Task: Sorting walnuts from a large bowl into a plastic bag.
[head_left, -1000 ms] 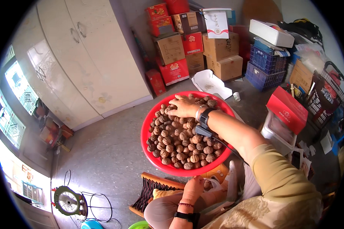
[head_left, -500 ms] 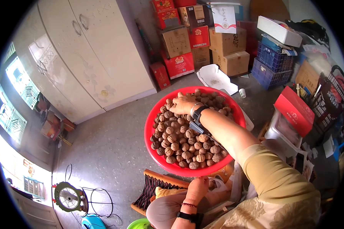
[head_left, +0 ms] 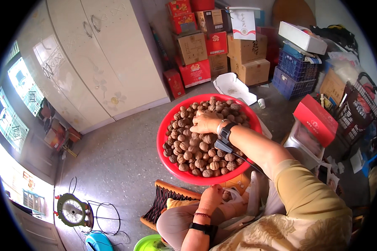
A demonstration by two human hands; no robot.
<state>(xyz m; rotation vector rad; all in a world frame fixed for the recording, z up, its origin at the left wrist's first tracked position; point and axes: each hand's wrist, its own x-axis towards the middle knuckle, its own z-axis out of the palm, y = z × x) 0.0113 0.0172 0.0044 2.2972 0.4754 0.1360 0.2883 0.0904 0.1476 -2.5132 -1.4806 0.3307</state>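
A large red basin is heaped with brown walnuts. My right hand reaches over the heap, its fingers bent down and closed round a walnut in the upper middle. A dark strap and a small grey device are on that wrist. Below the basin's near rim, my left hand is closed in a fist over my lap; what it may hold is hidden. Just right of it sits a white plastic bag with walnuts in it.
A wooden woven seat and a green basin are near my legs. A round fan-like device with cables stands on the left floor. Stacked boxes, blue crates and a white foam tray lie beyond.
The view has shifted slightly. My right hand has moved nearer and to the right over the walnuts, its fingers more bent. The left hand has risen slightly beside the basin's near rim.
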